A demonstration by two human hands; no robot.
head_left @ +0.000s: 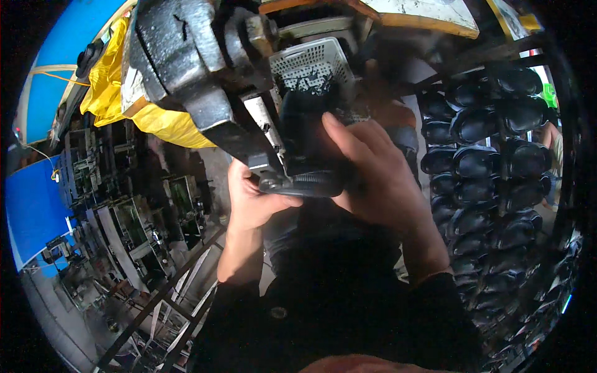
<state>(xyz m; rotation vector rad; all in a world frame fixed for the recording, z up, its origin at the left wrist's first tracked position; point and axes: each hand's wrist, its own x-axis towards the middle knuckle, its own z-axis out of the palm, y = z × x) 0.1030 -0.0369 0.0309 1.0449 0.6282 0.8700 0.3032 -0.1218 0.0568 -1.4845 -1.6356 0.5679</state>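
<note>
A black shoe (320, 184) with a ridged sole edge is held up in front of me, pressed against the lower tip of a dark metal machine (179, 46). My left hand (252, 202) is closed on the shoe's left end, its thumb lying along the edge below the machine tip. On the other side my right hand (379, 171) wraps round the shoe, thumb pointing up and away. Much of the shoe's upper is dark and hard to make out, and some of my fingers are hidden behind it.
Behind the shoe stands a white plastic basket (339, 59) with black scraps in it. Rows of black shoes (476, 161) fill a rack at the right. A yellow sheet (161, 121) hangs by the machine, and metal frames (121, 230) stand at the left.
</note>
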